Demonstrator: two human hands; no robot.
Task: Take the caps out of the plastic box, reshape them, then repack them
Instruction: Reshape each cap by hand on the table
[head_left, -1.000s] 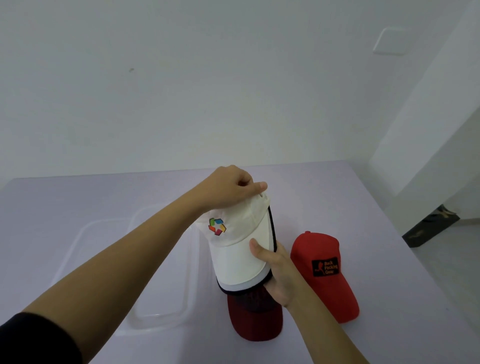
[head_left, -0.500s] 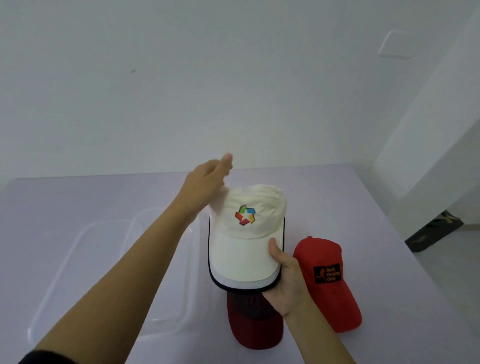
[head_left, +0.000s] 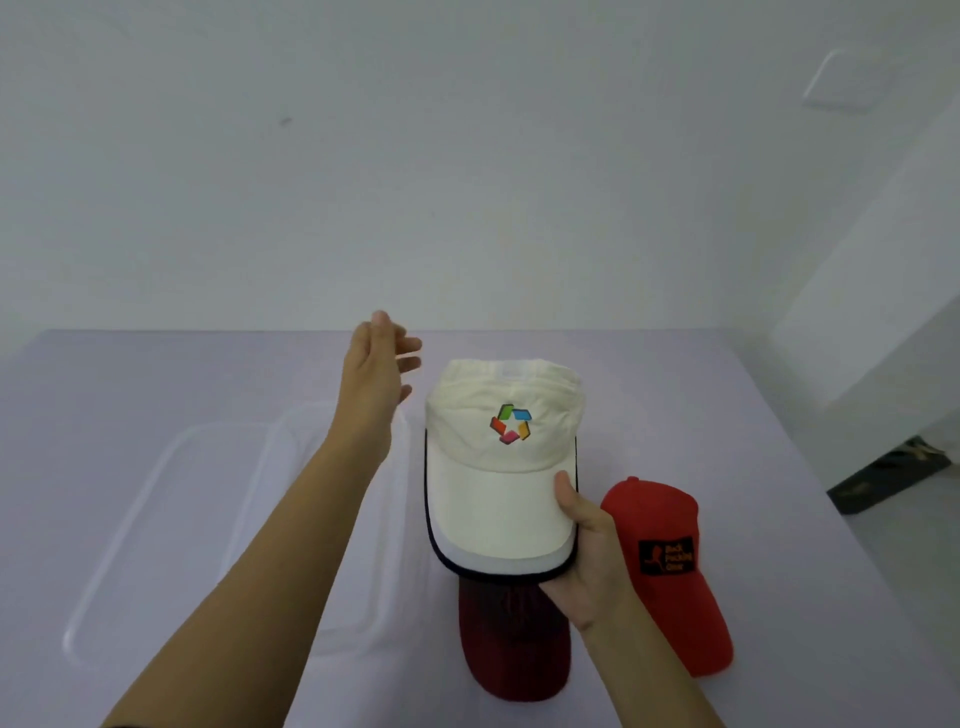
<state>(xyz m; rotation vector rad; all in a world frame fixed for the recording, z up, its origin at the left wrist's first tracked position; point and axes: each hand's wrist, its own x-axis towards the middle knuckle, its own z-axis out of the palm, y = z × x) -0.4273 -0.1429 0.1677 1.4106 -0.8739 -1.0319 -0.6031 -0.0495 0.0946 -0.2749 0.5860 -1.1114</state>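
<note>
My right hand (head_left: 587, 551) grips the brim of a cream cap (head_left: 501, 467) with a multicoloured logo and dark brim edging, held above the table. My left hand (head_left: 376, 384) hovers open just left of the cap's crown, fingers spread, touching nothing. Under the cream cap a dark red cap (head_left: 511, 644) lies on the table, partly hidden. A bright red cap (head_left: 670, 566) with a black patch lies to the right of my right hand. The clear plastic box (head_left: 104, 587) sits on the left with no caps in it.
A second clear plastic piece (head_left: 291, 431), perhaps the lid, overlaps the box's right side. The pale lilac table (head_left: 727, 415) ends at a white wall behind and drops off on the right toward the floor.
My left hand let go of the cream cap's crown and moved up and left, opening. The cap turned so that its logo faces me and rose slightly.
</note>
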